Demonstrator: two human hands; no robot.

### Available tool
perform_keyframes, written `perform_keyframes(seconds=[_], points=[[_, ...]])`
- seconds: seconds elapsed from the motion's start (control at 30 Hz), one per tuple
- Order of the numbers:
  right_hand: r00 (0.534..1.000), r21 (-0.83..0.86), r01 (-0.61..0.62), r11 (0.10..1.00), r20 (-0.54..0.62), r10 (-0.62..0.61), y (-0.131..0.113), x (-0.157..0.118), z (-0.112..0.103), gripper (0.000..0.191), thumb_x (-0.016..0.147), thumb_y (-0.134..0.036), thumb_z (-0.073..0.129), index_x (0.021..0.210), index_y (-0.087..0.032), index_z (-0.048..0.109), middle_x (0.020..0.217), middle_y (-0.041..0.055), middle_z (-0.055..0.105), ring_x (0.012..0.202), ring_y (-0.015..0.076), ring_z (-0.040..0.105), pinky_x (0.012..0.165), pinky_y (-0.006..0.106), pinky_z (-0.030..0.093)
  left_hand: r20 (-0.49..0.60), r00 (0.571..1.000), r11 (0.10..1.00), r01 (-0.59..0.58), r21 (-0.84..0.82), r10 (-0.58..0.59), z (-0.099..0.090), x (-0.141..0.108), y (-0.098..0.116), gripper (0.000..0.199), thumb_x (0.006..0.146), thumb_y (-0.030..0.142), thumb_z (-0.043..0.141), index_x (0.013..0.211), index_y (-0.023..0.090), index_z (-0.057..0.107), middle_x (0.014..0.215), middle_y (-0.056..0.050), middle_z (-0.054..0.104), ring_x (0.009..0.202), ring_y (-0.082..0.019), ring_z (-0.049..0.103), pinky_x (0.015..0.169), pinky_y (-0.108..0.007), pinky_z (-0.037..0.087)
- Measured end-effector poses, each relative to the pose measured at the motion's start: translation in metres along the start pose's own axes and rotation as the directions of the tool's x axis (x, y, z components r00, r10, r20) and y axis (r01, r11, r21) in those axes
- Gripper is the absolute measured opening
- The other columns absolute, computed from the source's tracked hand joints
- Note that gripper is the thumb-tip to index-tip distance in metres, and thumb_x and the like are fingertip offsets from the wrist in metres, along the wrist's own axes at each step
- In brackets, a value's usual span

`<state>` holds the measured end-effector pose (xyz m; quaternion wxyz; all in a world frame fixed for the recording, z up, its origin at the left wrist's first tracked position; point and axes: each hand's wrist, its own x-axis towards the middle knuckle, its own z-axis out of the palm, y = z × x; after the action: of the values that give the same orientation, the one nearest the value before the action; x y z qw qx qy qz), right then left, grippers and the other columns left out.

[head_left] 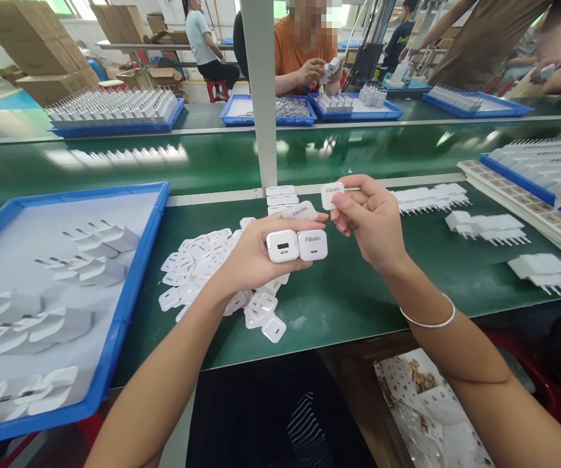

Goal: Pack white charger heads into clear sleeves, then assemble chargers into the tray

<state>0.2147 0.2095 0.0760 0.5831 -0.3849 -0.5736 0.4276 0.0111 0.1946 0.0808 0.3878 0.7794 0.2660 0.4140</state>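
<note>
My left hand (258, 250) is closed around white charger housings. One housing (281, 246) shows a dark port and a slot on its end; beside it another housing (312, 245) carries a printed end face with a small slot. Above them, at my left fingertips, is a further white printed piece (300, 211), partly hidden. My right hand (370, 218) pinches a small white printed cover plate (331, 195) between thumb and fingers, a little apart from the housings. Under and behind my left hand lies a loose pile of white cover plates (197, 260) on the green table.
At left, a blue-rimmed tray (136, 286) holds several white chargers with pins. Rows of pinned chargers (492, 227) lie at right, near another loaded blue tray (546, 185). A white post (262, 97) rises ahead. Across the green conveyor (212, 153), a person in orange (292, 55) handles a white piece.
</note>
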Motion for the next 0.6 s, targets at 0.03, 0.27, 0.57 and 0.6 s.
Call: perform_keyframes(seconds=[0.03, 0.27, 0.57, 0.6], points=[[1.000, 0.011, 0.006, 1.000, 0.002, -0.006, -0.001, -0.001, 0.000, 0.025, 0.083, -0.040, 0.074, 0.095, -0.024, 0.059, 0.062, -0.0046, 0.060, 0.047, 0.0076, 0.049, 0.043, 0.022, 0.040, 0.005, 1.000, 1.000, -0.010, 0.004, 0.010, 0.000, 0.000, -0.001, 0.042, 0.070, 0.018, 0.083, 0.110, 0.023, 0.073, 0.123, -0.007, 0.070, 0.115, -0.028, 0.065, 0.093, -0.039, 0.055], [0.989, 0.073, 0.025, 0.997, 0.141, -0.036, -0.009, -0.016, 0.009, 0.024, 0.083, -0.033, 0.074, 0.099, -0.022, 0.062, 0.060, -0.0042, 0.064, 0.041, 0.0067, 0.050, 0.035, 0.019, 0.036, -0.152, 0.983, 0.976, -0.071, 0.204, 0.103, 0.012, 0.000, -0.013, 0.030, 0.074, 0.022, 0.080, 0.103, 0.023, 0.074, 0.108, -0.006, 0.074, 0.095, -0.023, 0.069, 0.083, -0.035, 0.056], [0.958, 0.040, -0.079, 0.996, 0.280, 0.065, -0.012, -0.035, 0.024, 0.018, 0.084, -0.030, 0.074, 0.096, -0.020, 0.064, 0.059, -0.0033, 0.066, 0.037, 0.0064, 0.052, 0.036, 0.019, 0.039, -0.178, 0.979, 0.957, -0.040, 0.289, 0.095, 0.019, -0.001, -0.016, 0.018, 0.075, 0.010, 0.072, 0.090, 0.020, 0.073, 0.115, -0.005, 0.072, 0.102, -0.023, 0.067, 0.087, -0.036, 0.055], [0.958, 0.035, -0.083, 0.996, 0.277, 0.071, -0.012, -0.035, 0.024, 0.019, 0.084, -0.030, 0.074, 0.097, -0.020, 0.064, 0.059, -0.0032, 0.066, 0.037, 0.0064, 0.052, 0.036, 0.019, 0.039, -0.179, 0.979, 0.958, -0.042, 0.285, 0.096, 0.020, -0.001, -0.016, 0.018, 0.075, 0.009, 0.072, 0.088, 0.020, 0.073, 0.115, -0.005, 0.072, 0.102, -0.023, 0.068, 0.087, -0.036, 0.055]])
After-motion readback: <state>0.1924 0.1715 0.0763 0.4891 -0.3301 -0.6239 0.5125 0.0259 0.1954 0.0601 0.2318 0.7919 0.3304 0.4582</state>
